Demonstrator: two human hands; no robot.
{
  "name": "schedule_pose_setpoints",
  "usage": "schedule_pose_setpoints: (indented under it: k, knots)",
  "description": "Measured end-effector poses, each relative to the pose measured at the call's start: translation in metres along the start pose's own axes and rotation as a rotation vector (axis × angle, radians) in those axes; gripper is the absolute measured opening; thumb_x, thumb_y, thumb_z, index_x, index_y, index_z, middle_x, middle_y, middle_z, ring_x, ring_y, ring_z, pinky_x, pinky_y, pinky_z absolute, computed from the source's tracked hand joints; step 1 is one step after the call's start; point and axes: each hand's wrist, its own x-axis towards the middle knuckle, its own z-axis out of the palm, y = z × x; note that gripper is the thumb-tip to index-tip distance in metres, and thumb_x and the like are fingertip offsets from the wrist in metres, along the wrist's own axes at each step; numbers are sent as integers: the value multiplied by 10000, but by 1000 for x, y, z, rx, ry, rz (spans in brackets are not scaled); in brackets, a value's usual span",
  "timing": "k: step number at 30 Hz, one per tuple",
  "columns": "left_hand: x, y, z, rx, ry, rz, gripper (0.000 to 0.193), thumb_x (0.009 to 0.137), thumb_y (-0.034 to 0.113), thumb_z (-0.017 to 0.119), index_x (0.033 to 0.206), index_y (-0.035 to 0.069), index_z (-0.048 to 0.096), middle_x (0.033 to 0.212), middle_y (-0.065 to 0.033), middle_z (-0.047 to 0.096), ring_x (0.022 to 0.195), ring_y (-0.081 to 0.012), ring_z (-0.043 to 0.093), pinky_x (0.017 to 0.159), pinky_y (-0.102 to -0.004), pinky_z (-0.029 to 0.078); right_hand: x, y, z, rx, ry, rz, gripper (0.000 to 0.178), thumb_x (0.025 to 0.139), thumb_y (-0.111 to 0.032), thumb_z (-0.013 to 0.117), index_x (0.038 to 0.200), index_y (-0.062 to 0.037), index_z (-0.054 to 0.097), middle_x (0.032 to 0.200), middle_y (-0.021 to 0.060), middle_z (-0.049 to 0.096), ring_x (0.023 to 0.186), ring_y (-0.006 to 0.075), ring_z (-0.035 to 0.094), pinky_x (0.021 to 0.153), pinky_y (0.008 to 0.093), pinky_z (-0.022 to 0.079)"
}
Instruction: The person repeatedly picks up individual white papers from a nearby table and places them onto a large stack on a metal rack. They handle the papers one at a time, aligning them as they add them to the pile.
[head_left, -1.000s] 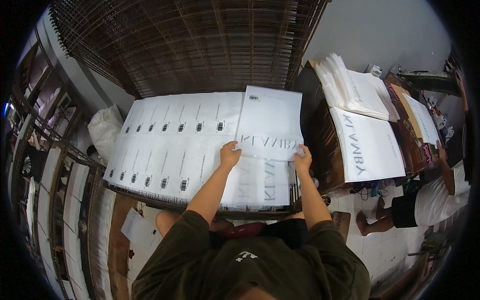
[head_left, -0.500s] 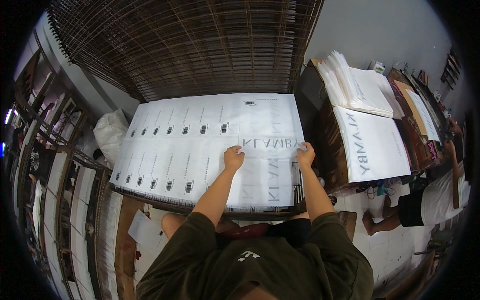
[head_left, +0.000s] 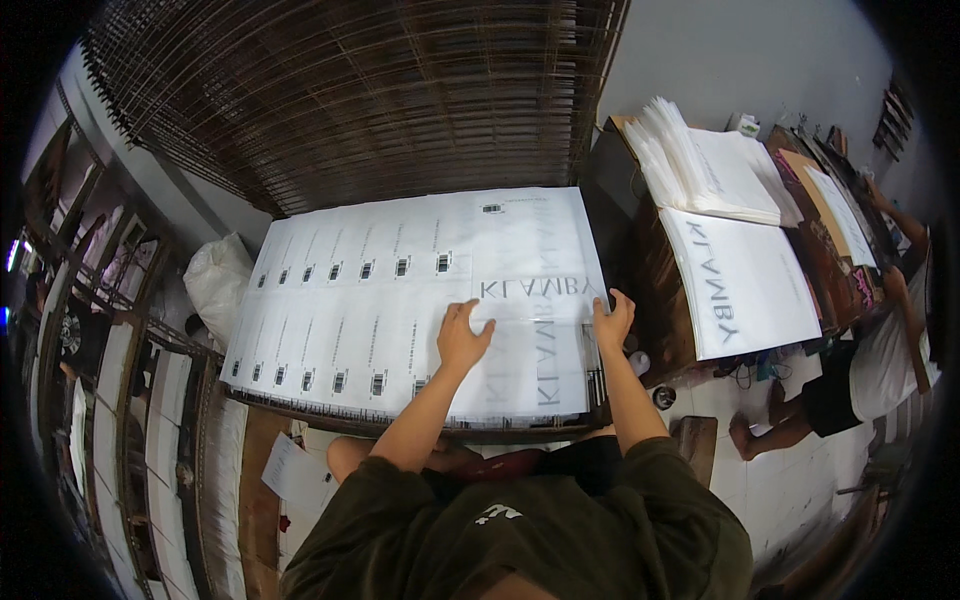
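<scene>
Both my palms lie flat on the clear printed sheet, at the right end of the row.

The sheet (head_left: 535, 330) lies straight ahead of me, under both hands, its long axis running away from my chest toward the slatted wall. My left hand (head_left: 462, 338) rests open, fingers spread, on its left edge; my right hand (head_left: 612, 320) rests open on its right edge, a little farther forward, so neither grips anything. To the left of my left hand the overlapped row of sheets (head_left: 340, 305) stretches across the table. Half a second ago the sheet's far end was folded back toward my hands; a second ago it stood lifted; now it lies spread flat.
</scene>
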Motion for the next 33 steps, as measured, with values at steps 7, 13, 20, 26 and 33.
schedule_pose_setpoints:
  k: [7,13,20,26,33]
  knots:
    - [-145,11,-66,-444,-836,14,433,805,323,748,1154,96,629,834,-38,615,620,-140,537,580,-283,465,-53,0,-59,79,-111,-117,416,793,-148,704,1170,-21,580,1143,181,537,1093,350,518,955,406,410]
    - [-258,-96,-13,-230,-1038,-180,419,817,453,693,1045,101,678,786,-114,677,710,-246,661,660,-357,513,-73,9,-71,71,-107,-229,412,814,-112,669,1207,-43,564,1162,184,539,1079,360,529,935,411,421]
    - [-270,-127,44,-193,-962,-301,461,789,498,697,922,59,660,842,-160,696,836,-317,684,748,-404,523,-72,4,-65,-58,-119,-268,415,837,-148,641,1222,-23,550,1160,198,536,1089,376,517,933,418,419]
    - [-269,-151,55,-205,-1060,-282,469,777,483,715,919,40,651,833,-158,693,832,-301,687,752,-395,522,-80,-5,-80,-13,-188,-288,405,843,-210,615,1206,-37,563,1145,236,530,1060,425,517,892,473,428]
    - [-260,-142,52,-153,-1043,-279,478,776,472,721,940,29,652,846,-161,698,829,-282,691,749,-389,524,-81,-8,-80,-50,-192,-412,350,849,-198,620,1160,-39,602,1152,182,563,1033,360,551,876,443,440]
